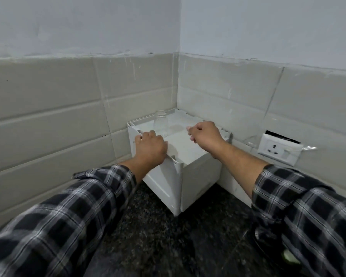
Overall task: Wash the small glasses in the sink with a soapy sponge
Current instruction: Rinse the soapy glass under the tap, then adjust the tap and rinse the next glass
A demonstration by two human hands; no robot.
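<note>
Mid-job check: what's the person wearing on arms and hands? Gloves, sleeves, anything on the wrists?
The left sleeve and right sleeve are one checked shirt, black and grey with thin white lines, ending partway up the forearms. The left hand and right hand are bare: no gloves, no watch or band on either wrist.

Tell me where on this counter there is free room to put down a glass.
The dark granite counter in front of the white box, between the two plaid sleeves, is bare. The box top is crowded: left hand, right hand and an upturned clear glass.
</note>
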